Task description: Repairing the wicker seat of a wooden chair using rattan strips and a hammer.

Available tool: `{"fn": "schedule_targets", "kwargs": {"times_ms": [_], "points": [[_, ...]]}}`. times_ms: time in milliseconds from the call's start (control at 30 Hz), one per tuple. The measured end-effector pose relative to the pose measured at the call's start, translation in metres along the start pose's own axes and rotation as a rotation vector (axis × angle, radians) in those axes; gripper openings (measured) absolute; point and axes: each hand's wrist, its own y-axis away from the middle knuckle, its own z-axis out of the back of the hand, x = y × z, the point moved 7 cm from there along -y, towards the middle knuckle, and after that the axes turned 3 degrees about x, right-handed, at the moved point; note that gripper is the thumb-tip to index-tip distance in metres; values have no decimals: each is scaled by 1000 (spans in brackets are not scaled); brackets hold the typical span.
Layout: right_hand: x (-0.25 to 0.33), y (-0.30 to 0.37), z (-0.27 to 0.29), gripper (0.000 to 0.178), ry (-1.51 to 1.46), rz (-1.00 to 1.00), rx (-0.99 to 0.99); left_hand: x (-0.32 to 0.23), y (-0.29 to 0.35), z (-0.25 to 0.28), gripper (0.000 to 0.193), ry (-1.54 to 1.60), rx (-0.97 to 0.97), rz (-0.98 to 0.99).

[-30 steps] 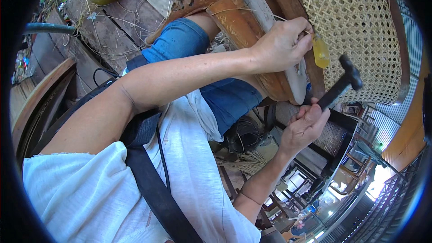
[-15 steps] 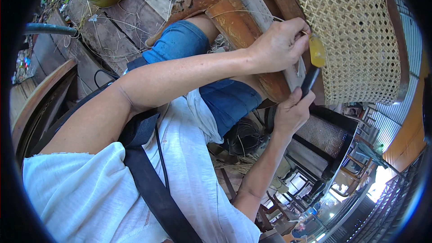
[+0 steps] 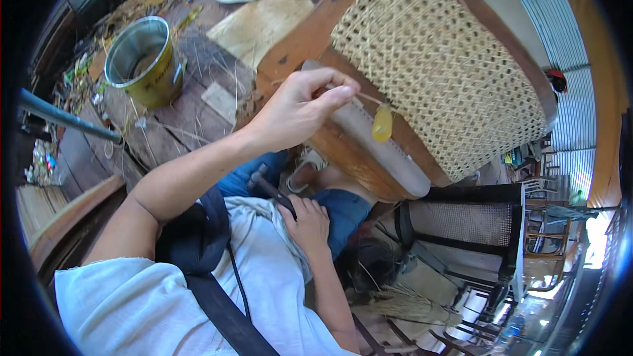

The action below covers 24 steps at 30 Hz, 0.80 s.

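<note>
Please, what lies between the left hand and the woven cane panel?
In the head view, the brown wooden frame lies between the left hand and the woven cane panel, with a pale strand across it.

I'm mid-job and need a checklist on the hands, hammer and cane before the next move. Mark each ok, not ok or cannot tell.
1. Left hand pinching the thin strand: ok.
2. Thin strand seated at the edge of the cane panel: cannot tell, too fine.
3. Right hand on the hammer: ok.
4. Hammer clear of the yellow handle: ok.
5. Yellow handle steadied by a hand: not ok, neither touches it.
</note>
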Motion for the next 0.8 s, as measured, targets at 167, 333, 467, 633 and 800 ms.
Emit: {"fn": "schedule_targets", "kwargs": {"times_ms": [167,333,467,633,800], "points": [[9,-19,99,33,-118,118,-436,6,15,25,23,319,41,338],[39,-51,215,61,-137,250,-814,14,16,34,22,611,-20,448],[63,-89,221,40,148,399,-654,18,26,37,22,669,3,489],[62,-94,226,20,154,426,-716,27,28,46,20,664,0,489],[62,-93,232,24,150,446,-755,35,25,59,25,514,-52,401]]}}
